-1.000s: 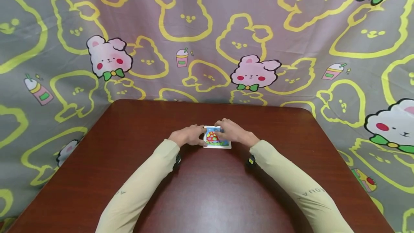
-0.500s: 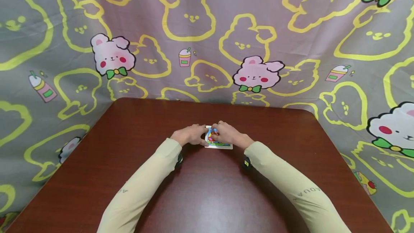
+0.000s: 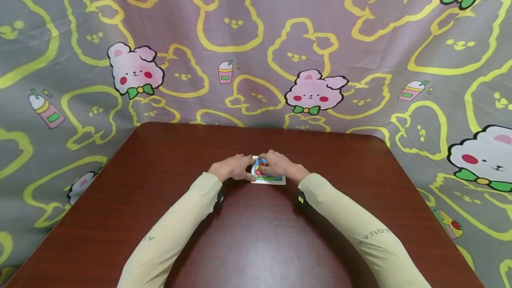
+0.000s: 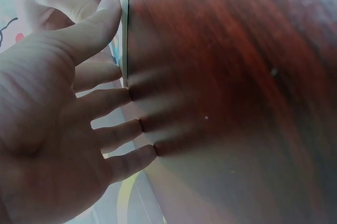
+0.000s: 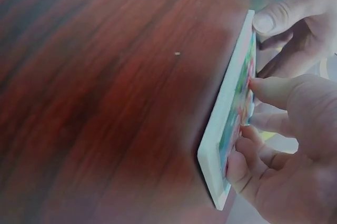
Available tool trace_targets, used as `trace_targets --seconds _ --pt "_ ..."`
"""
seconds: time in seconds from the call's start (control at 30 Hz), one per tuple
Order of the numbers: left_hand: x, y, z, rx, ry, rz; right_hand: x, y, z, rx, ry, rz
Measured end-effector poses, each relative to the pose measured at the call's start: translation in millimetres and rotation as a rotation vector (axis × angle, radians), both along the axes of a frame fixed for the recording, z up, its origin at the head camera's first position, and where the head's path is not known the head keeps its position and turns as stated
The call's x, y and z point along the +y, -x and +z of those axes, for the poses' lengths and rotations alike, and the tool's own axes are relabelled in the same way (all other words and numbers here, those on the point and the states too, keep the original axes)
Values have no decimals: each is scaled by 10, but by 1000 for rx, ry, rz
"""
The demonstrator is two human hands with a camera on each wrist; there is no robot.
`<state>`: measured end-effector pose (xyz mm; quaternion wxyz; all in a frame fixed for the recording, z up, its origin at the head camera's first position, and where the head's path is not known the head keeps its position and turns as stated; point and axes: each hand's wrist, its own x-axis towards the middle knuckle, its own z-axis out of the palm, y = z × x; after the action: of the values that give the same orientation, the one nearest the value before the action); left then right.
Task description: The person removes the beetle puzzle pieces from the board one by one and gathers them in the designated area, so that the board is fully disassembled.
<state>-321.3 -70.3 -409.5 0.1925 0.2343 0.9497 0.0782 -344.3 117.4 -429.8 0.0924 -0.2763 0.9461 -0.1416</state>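
Observation:
A small square board (image 3: pixel 269 182) with a white border and a bright picture lies flat on the table. Red, blue and green show in the picture (image 5: pixel 243 84); my right hand covers much of it. At the board's left edge my left hand (image 3: pixel 236 166) steadies it, thumb (image 4: pixel 109 11) on the near corner. Its other fingers stretch out fairly straight, several tips on the tabletop. My right hand (image 3: pixel 278 163) reaches over from the right, thumb (image 5: pixel 271 90) and fingertips on the picture, some fingers bent. Whether a loose piece sits between them is hidden.
The dark reddish-brown wooden table (image 3: pixel 256 243) has rounded far corners. Behind it hangs a grey curtain (image 3: pixel 256 66) with yellow outlines and cartoon rabbits. Small pale specks (image 5: pixel 177 53) dot the tabletop.
My right hand has moved left over the picture, from its right part toward the middle, and now covers more of it. The left hand and the board keep their place.

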Motion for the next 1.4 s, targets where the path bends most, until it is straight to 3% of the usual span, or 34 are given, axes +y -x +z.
trace_targets --seconds 0.5,0.83,1.4 --pt "-8 5 -26 4 -1 -9 -31 24 32 -46 36 5" --pt "-10 -8 -5 -11 -6 15 -54 129 48 -70 53 17" --pt "-8 22 -25 27 12 -24 -49 156 20 -91 36 -29"
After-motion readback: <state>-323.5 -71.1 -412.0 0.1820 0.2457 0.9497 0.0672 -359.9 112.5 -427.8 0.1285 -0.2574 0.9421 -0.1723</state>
